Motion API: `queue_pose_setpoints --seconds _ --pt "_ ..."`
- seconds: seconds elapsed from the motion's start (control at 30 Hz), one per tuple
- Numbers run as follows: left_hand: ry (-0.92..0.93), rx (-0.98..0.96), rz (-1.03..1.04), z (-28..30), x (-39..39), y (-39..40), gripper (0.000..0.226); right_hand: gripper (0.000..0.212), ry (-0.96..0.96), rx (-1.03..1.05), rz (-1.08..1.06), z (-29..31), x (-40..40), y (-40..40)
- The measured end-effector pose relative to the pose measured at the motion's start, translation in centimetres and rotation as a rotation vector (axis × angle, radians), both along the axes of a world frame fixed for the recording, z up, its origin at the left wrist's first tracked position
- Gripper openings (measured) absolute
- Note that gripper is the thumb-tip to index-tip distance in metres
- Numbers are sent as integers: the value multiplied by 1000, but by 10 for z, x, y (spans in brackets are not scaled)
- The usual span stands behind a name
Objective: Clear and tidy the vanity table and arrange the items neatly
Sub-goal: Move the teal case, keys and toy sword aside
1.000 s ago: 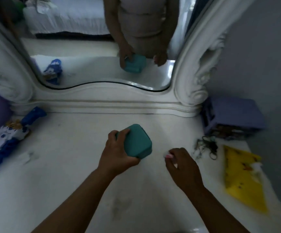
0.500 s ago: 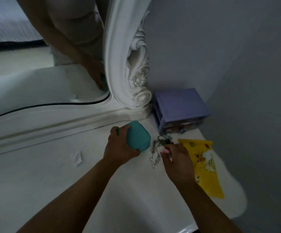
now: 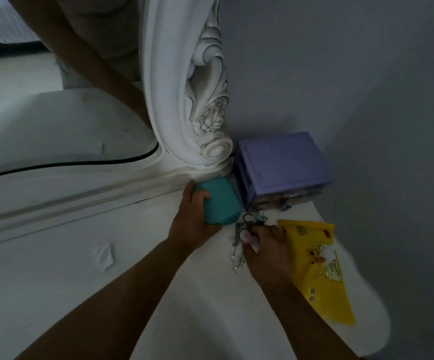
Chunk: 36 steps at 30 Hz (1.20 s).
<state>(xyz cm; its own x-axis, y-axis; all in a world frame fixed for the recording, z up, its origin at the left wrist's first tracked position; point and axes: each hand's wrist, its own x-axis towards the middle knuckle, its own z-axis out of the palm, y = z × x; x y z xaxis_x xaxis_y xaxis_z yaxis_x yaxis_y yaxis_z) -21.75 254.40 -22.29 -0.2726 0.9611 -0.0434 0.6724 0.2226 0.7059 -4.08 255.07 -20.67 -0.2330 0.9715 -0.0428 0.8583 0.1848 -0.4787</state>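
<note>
My left hand [image 3: 193, 219] grips a teal case [image 3: 221, 201] and holds it down on the white vanity table [image 3: 106, 294], right beside the purple drawer box [image 3: 283, 167] and against the mirror's base. My right hand [image 3: 267, 249] is curled over a bunch of keys [image 3: 239, 237] lying on the table, fingers pinching at the ring end. The keys lie between the teal case and a yellow packet [image 3: 322, 268].
The carved white mirror frame [image 3: 200, 105] rises behind the case. A grey wall [image 3: 366, 87] closes the right side. A small scrap of clear wrapper [image 3: 105, 255] lies on the table to the left. The table's curved right edge [image 3: 382, 315] is near the packet.
My view swung right toward the corner. My left hand carried the teal case from mid-table to the mirror base beside the purple box. My right hand reached the keys.
</note>
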Motion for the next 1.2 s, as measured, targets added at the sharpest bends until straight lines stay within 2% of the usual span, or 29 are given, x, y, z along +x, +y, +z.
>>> queue_pose_setpoints --seconds 0.17,0.3,0.43,0.53,0.63,0.9,1.07,1.2 --pt "102 -2 -5 10 -2 -27 68 27 107 -1 52 9 -4 -7" --pt "125 45 103 25 0 -67 49 20 152 4 167 17 -15 -19" --pt "97 -57 222 42 -2 -119 30 21 190 25 328 29 -32 -42" --pt "71 -26 380 52 -5 -166 19 15 206 -13 500 34 -49 -67" --pt "56 -42 521 56 -9 -214 15 12 205 -40 680 34 -68 -93" --pt "93 -98 884 55 -24 -340 13 25 211 -65 1051 33 -138 -180" --pt "84 -98 1006 52 -53 -399 13 28 208 -64 1174 34 -181 -228" --pt "78 -68 1011 46 -93 -438 14 25 185 -47 1184 32 -225 -263"
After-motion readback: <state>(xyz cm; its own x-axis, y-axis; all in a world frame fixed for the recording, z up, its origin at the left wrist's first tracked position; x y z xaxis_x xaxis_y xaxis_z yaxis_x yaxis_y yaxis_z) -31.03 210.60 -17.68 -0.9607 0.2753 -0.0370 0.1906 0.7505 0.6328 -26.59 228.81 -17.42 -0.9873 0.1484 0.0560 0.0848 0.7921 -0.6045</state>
